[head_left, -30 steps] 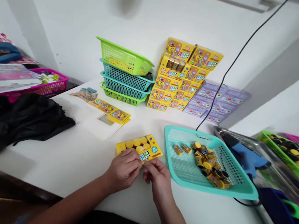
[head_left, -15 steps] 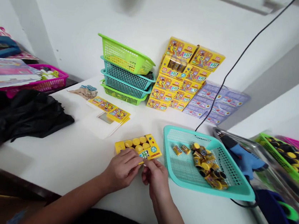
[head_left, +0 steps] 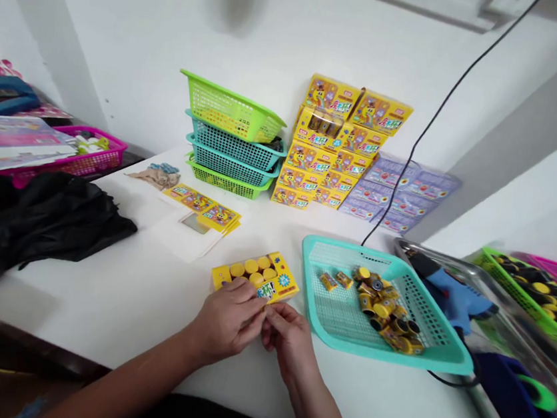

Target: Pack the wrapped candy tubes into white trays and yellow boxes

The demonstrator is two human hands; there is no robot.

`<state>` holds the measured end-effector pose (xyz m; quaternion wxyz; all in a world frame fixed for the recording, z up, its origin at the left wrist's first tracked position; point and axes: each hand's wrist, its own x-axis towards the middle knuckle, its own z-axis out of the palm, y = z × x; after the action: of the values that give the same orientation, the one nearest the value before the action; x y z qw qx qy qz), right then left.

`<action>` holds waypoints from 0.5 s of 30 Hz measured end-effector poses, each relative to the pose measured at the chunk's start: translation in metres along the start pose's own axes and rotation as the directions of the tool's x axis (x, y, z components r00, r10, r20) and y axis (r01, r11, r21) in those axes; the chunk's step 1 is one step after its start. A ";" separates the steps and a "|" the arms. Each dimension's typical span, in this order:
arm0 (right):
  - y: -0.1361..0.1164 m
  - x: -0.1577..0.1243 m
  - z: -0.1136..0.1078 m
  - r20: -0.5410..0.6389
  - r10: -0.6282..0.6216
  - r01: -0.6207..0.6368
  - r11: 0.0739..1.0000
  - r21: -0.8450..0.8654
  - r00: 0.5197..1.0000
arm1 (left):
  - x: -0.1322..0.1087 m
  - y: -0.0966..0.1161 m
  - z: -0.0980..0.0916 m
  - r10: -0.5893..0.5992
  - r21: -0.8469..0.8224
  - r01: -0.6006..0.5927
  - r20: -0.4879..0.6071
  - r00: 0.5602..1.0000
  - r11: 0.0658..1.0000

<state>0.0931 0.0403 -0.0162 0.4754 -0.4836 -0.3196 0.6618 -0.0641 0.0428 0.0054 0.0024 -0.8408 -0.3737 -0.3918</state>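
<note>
A yellow card [head_left: 255, 275] with a row of round yellow caps lies on the white table [head_left: 112, 297] right in front of me. My left hand [head_left: 228, 319] grips its lower edge and hides part of the printed label. My right hand [head_left: 288, 339] sits beside it, fingertips curled against the card's lower edge. What those fingertips pinch is hidden. To the right stands a teal mesh basket [head_left: 345, 331] holding a heap of small yellow-and-black cylinders [head_left: 387, 312] and a couple of small yellow pieces [head_left: 335, 280].
Stacked mesh baskets [head_left: 230, 143] and yellow printed boxes [head_left: 326, 141] stand at the back, with a sheaf of printed cards [head_left: 202, 210] before them. A black cloth [head_left: 40, 219] lies left. A blue glue gun [head_left: 459, 303] rests in a steel tray [head_left: 494, 348] at right.
My right hand has drawn closer to my left at the card's edge, and the small shiny bit between them is now hidden. The whole view has shifted slightly.
</note>
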 end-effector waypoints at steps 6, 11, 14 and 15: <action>0.013 0.002 -0.008 -0.060 0.078 -0.082 0.994 -0.067 0.995 | 0.020 0.013 0.005 -0.062 0.232 0.028 0.143 0.988 0.972; 0.025 -0.002 -0.026 -0.050 0.108 -0.113 0.989 -0.096 0.993 | 0.041 0.018 0.006 -0.235 0.245 0.156 0.339 0.911 0.957; 0.025 0.002 -0.036 0.058 0.194 -0.185 0.974 -0.133 0.979 | 0.048 0.009 0.008 -0.340 0.272 0.258 0.315 0.886 0.927; 0.024 0.005 -0.039 0.083 0.221 -0.209 0.968 -0.138 0.972 | 0.049 0.005 0.009 -0.368 0.285 0.284 0.308 0.877 0.915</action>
<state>0.1213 0.0351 -0.0517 0.3525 -0.5122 -0.3301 0.7102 -0.0350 0.0729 0.0325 -0.0336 -0.8159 -0.5479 -0.1817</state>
